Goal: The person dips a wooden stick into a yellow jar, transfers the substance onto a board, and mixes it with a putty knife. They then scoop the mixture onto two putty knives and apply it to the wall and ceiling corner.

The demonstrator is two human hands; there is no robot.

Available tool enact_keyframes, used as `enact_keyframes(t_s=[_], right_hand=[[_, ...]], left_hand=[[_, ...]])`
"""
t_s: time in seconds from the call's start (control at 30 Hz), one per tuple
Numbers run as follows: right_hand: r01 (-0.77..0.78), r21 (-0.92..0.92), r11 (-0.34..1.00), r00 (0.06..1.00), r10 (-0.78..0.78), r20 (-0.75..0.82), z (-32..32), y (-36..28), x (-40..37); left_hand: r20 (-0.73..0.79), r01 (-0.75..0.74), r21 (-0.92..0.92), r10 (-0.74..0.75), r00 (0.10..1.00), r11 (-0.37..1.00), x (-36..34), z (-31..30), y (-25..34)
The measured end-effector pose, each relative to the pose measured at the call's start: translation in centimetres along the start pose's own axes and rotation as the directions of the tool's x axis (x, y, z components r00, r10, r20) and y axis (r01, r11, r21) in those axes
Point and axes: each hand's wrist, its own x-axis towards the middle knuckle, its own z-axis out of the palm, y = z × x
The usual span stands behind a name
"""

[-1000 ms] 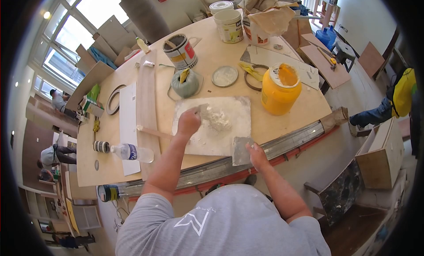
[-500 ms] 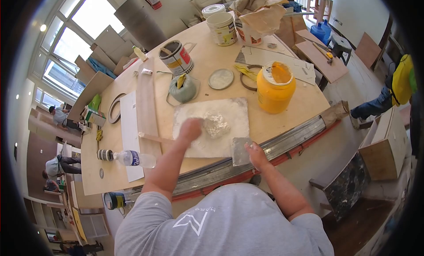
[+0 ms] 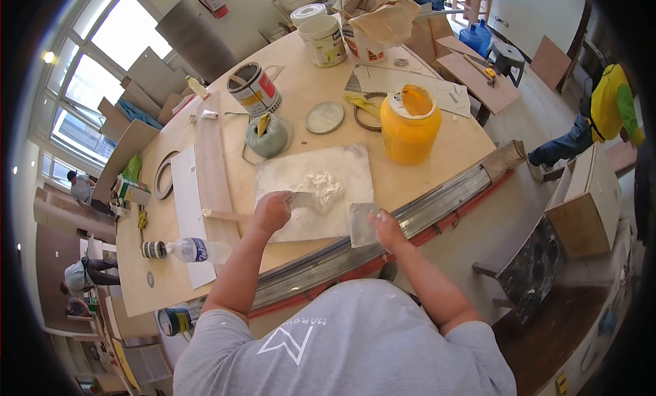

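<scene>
The work in hand appears to be mixing or gathering white paste [image 3: 326, 191], which lies in a lumpy heap near the middle of a pale board [image 3: 273, 176] on the counter [image 3: 471, 144]. Flattened smears spread around the heap toward the person. The next move seems to call for a low, flat blade angle, so the scraper [image 3: 302, 200] slides under the paste and folds it together without pushing any over the board's edge.

The left hand [image 3: 273, 211] is at the board's left side, its fingers curled tight around the scraper, whose handle is hidden in the grip. The blade points right, its end at the heap's near left edge; whether it presses on the board is hard to tell. The left forearm reaches forward from the body.

The right hand [image 3: 387, 232] angles inward, fingers pinching the right edge of a grey plate [image 3: 362, 224]. That plate overlaps the board's near right corner, raised or resting, one cannot tell.
</scene>
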Motion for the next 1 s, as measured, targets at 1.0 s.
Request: enact_keyframes(t_s=[1.0], right_hand=[[-0.017,0.449,0.893,0.957,0.145,-0.253,3.3,0.5,-5.3]], left_hand=[[0.004,-0.299,0.031,0.299,0.954,0.954,-1.2,1.9,0.8]])
